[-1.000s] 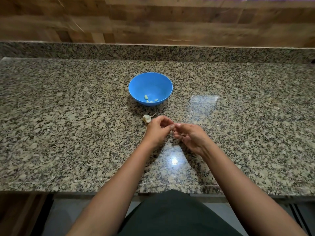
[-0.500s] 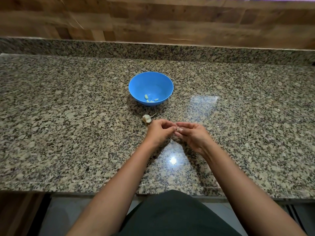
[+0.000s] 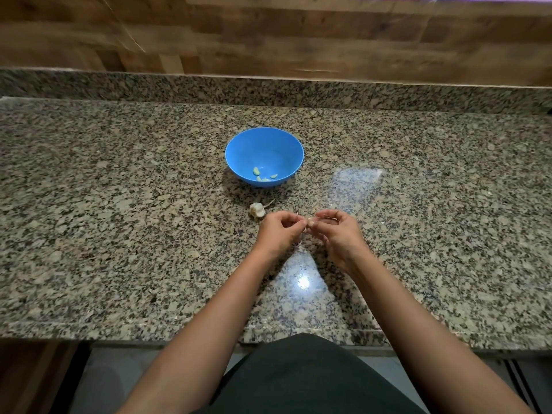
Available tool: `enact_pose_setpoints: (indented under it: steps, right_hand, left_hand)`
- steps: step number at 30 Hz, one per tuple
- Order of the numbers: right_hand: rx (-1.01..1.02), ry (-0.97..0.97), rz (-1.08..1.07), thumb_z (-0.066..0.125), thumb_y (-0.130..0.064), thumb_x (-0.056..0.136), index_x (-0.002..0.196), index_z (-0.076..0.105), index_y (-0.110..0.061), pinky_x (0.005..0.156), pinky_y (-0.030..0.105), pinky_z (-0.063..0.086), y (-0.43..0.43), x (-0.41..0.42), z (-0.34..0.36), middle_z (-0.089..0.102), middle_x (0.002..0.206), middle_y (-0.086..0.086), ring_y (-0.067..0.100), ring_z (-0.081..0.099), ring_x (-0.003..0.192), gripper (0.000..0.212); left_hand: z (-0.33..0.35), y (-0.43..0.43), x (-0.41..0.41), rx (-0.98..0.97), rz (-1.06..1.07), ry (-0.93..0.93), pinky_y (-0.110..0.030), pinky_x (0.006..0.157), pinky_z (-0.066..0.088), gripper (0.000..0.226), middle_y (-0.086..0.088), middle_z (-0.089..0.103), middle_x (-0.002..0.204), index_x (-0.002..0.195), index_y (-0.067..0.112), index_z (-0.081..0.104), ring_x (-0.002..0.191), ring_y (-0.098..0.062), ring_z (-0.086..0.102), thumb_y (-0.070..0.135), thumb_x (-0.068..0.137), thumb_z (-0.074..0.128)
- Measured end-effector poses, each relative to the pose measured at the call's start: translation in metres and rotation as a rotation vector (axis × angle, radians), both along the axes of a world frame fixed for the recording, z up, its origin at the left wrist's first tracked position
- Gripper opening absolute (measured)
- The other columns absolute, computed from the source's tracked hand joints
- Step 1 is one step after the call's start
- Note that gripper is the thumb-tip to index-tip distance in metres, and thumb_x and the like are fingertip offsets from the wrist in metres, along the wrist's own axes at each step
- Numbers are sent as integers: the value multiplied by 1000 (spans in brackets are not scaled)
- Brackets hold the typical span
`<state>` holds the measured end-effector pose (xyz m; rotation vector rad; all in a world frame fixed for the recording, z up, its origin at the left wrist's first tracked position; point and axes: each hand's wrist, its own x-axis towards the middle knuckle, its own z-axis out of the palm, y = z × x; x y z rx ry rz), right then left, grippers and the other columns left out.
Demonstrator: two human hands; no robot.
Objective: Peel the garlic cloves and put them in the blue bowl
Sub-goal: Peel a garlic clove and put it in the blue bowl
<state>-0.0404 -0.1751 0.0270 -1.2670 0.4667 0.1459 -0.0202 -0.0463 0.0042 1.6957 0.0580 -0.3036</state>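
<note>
A blue bowl (image 3: pixel 264 144) stands on the granite counter and holds several pale peeled cloves (image 3: pixel 257 171) at its bottom. In front of it lies the rest of a garlic bulb (image 3: pixel 257 209) with a dry stem. Just right of the bulb, my left hand (image 3: pixel 279 231) and my right hand (image 3: pixel 337 233) meet fingertip to fingertip above the counter. Between them they pinch one small garlic clove (image 3: pixel 309 220), mostly hidden by the fingers.
The speckled granite counter (image 3: pixel 119 234) runs wide to both sides, with a raised granite lip and a wooden wall behind. Its front edge lies close to my dark-clothed body. A bright light reflection shines below my hands.
My hands have closed together on the clove and shifted slightly; the fingers work at it. The bowl and bulb have not moved.
</note>
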Motion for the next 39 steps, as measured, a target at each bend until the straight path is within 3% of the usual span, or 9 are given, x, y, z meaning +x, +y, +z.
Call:
enact_pose_setpoints:
  steps: [6, 10, 14, 16, 19, 26, 31, 35, 39]
  right_hand:
    - [-556, -75, 196, 65, -4, 83, 97, 41, -18, 74, 48, 57, -2, 0, 1, 63, 96, 17, 30, 66, 87, 30]
    - [-564, -126, 244, 61, -1, 84, 91, 36, -22, 77, 45, 54, -2, 0, 5, 59, 91, 19, 24, 59, 79, 34]
    - [-569, -116, 269, 59, 2, 84, 90, 34, -23, 78, 46, 53, -1, -1, 5, 56, 86, 13, 22, 56, 76, 36]
    - [-497, -92, 249, 60, 3, 84, 91, 35, -22, 79, 47, 53, -3, 0, 4, 57, 85, 12, 22, 59, 76, 36]
    - [-308, -76, 144, 59, 7, 84, 98, 44, -12, 78, 38, 54, -5, 0, 4, 59, 82, 9, 20, 63, 74, 28]
    - [-279, -104, 17, 57, 6, 86, 87, 64, -4, 65, 21, 56, 5, -4, -2, 67, 83, 12, 16, 64, 69, 12]
    - [-154, -111, 41, 59, 7, 84, 92, 65, 4, 64, 21, 55, 4, -4, -1, 68, 82, 13, 15, 65, 67, 10]
    - [140, -13, -11, 53, 9, 87, 101, 58, 12, 64, 23, 56, 0, -2, 3, 64, 82, 16, 19, 62, 66, 15]
    - [273, 38, -1, 49, 7, 90, 106, 59, 2, 62, 21, 53, -7, -2, 2, 62, 80, 12, 18, 58, 69, 19]
  left_hand:
    - [9, 2, 2, 239, -120, -158, -19, 69, 50, 12, -1, 68, 83, 94, 9, 70, 73, -10, 61, 16, 85, 67]
    - [15, 3, 4, 407, -183, -231, -11, 60, 43, 13, 3, 63, 81, 96, 9, 68, 70, -6, 56, 17, 87, 64]
    - [13, 3, 5, 404, -197, -208, -7, 53, 38, 7, 7, 59, 75, 92, 10, 66, 65, -3, 52, 15, 88, 63]
    - [10, 3, 5, 340, -184, -158, -12, 58, 43, 5, 4, 61, 74, 89, 10, 66, 64, -4, 53, 14, 88, 62]
    - [7, 1, 7, 72, -97, 7, -30, 70, 52, 6, -6, 65, 79, 86, 7, 65, 67, -13, 58, 9, 89, 60]
    - [6, -15, 3, -249, 99, 193, -14, 55, 50, 11, -7, 63, 70, 87, -2, 61, 55, -7, 60, 3, 92, 53]
    - [4, -16, 2, -248, 112, 191, -13, 54, 48, 11, -3, 64, 69, 84, 2, 63, 57, -6, 59, 6, 91, 55]
    - [6, -15, 3, -266, 123, 193, -14, 54, 49, 12, -4, 62, 70, 83, 3, 62, 56, -7, 58, 3, 92, 54]
    - [1, -9, 6, -155, 136, 137, -20, 60, 50, 9, -4, 59, 70, 82, 5, 62, 61, -12, 54, 5, 90, 58]
